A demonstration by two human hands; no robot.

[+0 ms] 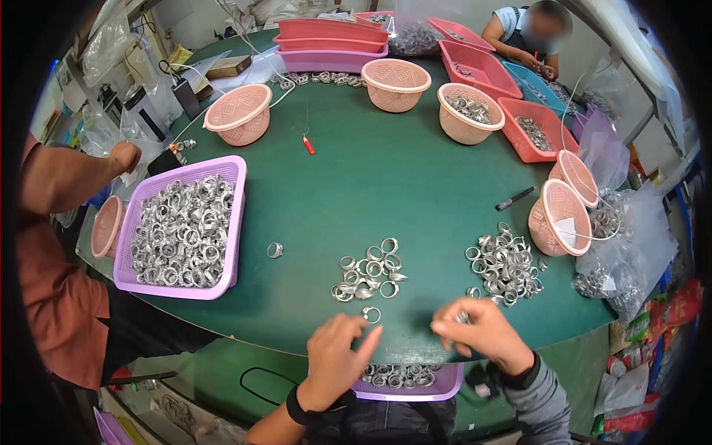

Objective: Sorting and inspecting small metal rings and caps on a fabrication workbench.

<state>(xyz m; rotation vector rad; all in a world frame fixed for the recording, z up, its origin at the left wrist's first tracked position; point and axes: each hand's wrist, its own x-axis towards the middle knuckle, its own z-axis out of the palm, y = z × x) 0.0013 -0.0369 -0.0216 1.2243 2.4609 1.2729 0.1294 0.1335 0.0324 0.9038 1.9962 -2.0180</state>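
My left hand (pixel 337 356) hovers at the table's near edge with thumb and fingers apart. Its fingertips are right by a single silver metal ring (pixel 371 315); contact is hard to make out. To the right, my right hand (pixel 478 331) is closed around one or more silver metal rings (pixel 462 317), partly hidden by the fingers. Beyond my left hand lies a loose pile of rings (pixel 367 271). A larger ring pile (pixel 506 267) sits beyond my right hand. Below the table edge, a purple basket (pixel 450 382) of rings rests near my lap.
A purple tray (pixel 239 215) heaped with rings stands at left, beside a person in an orange shirt (pixel 59 267). Pink baskets (pixel 397 85) line the far side. On the green table (pixel 326 193) lie a red-handled tool (pixel 308 145) and a black pen (pixel 515 199). Another person sits at far right.
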